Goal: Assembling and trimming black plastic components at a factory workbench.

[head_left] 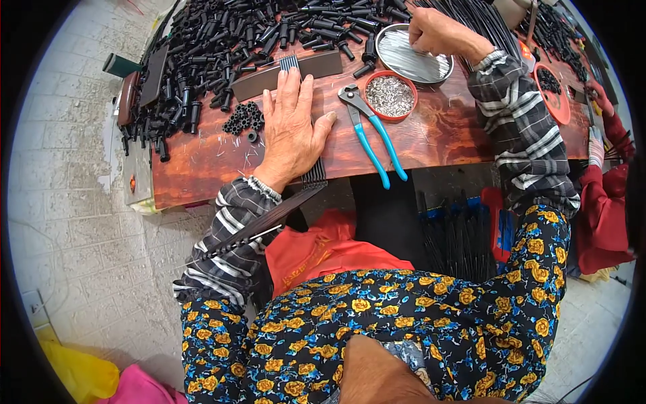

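My left hand (291,135) lies flat, fingers stretched out, over a row of thin dark rods (314,178). Their light tips show past my fingertips against a dark wooden strip (323,66); the rods' other ends hang over the table edge toward my left forearm. At the round metal tray (386,66), my right hand (441,34) has its fingers drawn together over thin silvery wires (416,62). Whatever the fingertips hold is hidden. Between the hands are blue-handled pliers (369,143) and a red dish (368,96) of small metal pieces (390,95).
Black plastic tubes (222,30) are heaped along the back and left of the reddish table (195,168). Small black rings (243,120) cluster beside my left hand. At far right, a co-worker's red sleeve (609,195) is near an orange tray (557,104). Red cloth (309,252) covers my lap.
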The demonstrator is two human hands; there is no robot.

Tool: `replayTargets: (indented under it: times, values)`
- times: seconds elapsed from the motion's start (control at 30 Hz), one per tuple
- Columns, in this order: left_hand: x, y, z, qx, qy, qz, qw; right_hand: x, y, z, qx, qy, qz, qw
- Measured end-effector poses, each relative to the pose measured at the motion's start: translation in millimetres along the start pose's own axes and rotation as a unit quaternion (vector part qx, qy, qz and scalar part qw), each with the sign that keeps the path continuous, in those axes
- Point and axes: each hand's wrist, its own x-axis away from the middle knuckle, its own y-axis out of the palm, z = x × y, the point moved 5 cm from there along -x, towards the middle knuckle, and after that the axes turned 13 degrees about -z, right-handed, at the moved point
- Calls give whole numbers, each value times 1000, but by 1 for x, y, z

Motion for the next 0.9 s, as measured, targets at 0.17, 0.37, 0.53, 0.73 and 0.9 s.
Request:
replayTargets:
  times: [0.17,0.37,0.53,0.73,0.9]
  values:
    - [-4,1,6,6,7,-3,1000,15,-12,0,-17,-432,201,879]
    - [-4,2,5,5,3,-8,1000,-14,-3,-91,26,-282,180,942]
    - [-2,-1,4,8,-4,-11,1000,-34,8,-116,-30,-243,57,968]
    - [-4,0,6,14,-4,-12,1000,-54,28,-101,-4,-196,126,972]
    - [-3,-2,6,15,-2,-11,1000,-34,4,-118,7,-216,46,975]
